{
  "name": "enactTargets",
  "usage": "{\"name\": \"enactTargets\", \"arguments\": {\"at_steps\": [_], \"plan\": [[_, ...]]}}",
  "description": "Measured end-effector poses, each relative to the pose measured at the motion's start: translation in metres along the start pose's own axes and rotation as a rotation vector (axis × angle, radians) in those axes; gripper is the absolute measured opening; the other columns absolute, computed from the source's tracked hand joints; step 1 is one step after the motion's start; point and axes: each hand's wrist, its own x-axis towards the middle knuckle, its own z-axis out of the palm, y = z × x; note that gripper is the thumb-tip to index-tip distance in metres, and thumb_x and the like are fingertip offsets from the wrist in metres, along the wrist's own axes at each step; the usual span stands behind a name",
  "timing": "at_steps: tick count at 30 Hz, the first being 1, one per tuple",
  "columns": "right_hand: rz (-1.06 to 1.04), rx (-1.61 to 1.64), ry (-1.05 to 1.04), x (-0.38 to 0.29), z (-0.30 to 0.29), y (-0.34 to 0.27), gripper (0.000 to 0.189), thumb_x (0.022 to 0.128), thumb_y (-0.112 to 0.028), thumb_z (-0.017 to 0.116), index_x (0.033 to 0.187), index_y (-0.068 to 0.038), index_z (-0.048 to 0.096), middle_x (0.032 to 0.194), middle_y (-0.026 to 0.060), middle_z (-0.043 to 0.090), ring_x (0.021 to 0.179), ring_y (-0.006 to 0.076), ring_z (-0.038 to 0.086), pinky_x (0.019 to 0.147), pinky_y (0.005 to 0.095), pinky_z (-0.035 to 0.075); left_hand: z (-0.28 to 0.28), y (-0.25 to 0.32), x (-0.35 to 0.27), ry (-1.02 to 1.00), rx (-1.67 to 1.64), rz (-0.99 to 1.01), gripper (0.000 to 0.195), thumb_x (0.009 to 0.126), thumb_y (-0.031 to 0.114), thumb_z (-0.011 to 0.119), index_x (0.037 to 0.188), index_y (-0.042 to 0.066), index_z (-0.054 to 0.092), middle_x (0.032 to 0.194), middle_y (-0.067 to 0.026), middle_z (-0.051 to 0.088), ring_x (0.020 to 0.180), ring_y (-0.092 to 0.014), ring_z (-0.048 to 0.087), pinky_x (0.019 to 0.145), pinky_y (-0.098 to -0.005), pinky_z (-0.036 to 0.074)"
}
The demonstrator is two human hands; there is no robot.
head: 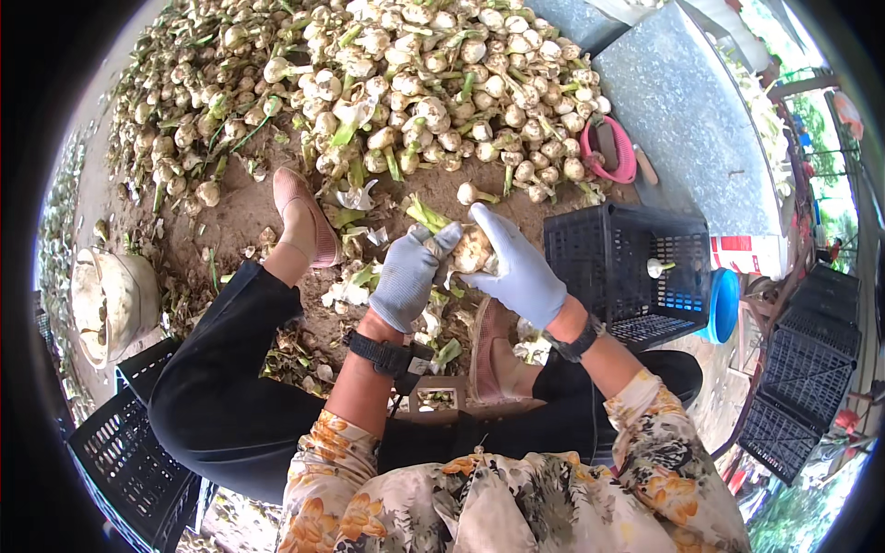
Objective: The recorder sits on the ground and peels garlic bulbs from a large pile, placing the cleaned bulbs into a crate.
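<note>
Both hands wear pale grey gloves and meet around one garlic bulb (473, 250) above the ground between my feet. My left hand (409, 273) grips the bulb's stem side, where a green stalk (427, 213) sticks up. The fingers of my right hand (517, 266) curve round the other side of the bulb. Its skin looks brownish and partly peeled. Beyond the hands lies a large heap of garlic bulbs (429, 104) with cut stalks, and a single bulb (467, 193) rests on the soil in front of it.
At right, a black plastic crate (601, 242) tilts with its opening sideways, a bulb (655, 268) inside. Near it are a blue bucket (723, 304), a pink basket (630, 162) and a sheet-metal box (691, 124). At left stand a dirty white bucket (138, 290) and black crates (131, 449). Peeled skins litter the ground.
</note>
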Motion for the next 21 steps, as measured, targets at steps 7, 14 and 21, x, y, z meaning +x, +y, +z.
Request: {"name": "enactTargets", "arguments": {"at_steps": [7, 14, 21], "plan": [[0.275, 0.373, 0.121, -0.010, 0.006, -0.009, 0.067, 0.080, -0.019, 0.073, 0.137, 0.000, 0.042, 0.127, 0.0183, 0.053, 0.113, 0.0282, 0.057, 0.095, 0.0373, 0.049, -0.005, -0.019, 0.000, -0.050, -0.151, 0.075, 0.025, 0.095, 0.025, 0.061, 0.082, 0.004, 0.063, 0.067, 0.0014, 0.055, 0.057, -0.007, 0.047, 0.052, -0.0232, 0.039], [0.904, 1.292, -0.092, 0.007, -0.002, 0.009, 0.056, 0.099, -0.052, 0.033, 0.117, -0.004, 0.057, 0.080, 0.0089, 0.067, 0.051, 0.0161, 0.062, 0.044, 0.0326, 0.055, -0.020, -0.050, 0.007, 0.016, 0.549, 0.780, 0.011, 0.082, -0.002, 0.062, 0.090, 0.001, 0.066, 0.081, -0.0043, 0.066, 0.073, -0.012, 0.062, 0.065, -0.0268, 0.050], [0.395, 0.014, 0.262, 0.009, -0.015, -0.023, 0.032, 0.090, -0.030, 0.063, 0.107, -0.003, 0.065, 0.078, 0.0108, 0.069, 0.069, 0.0238, 0.068, 0.064, 0.0341, 0.051, 0.004, -0.024, -0.006, -0.046, 0.157, 0.353, 0.021, 0.085, 0.001, 0.051, 0.100, 0.003, 0.066, 0.083, -0.0002, 0.064, 0.072, -0.010, 0.057, 0.067, -0.0236, 0.046]]}}
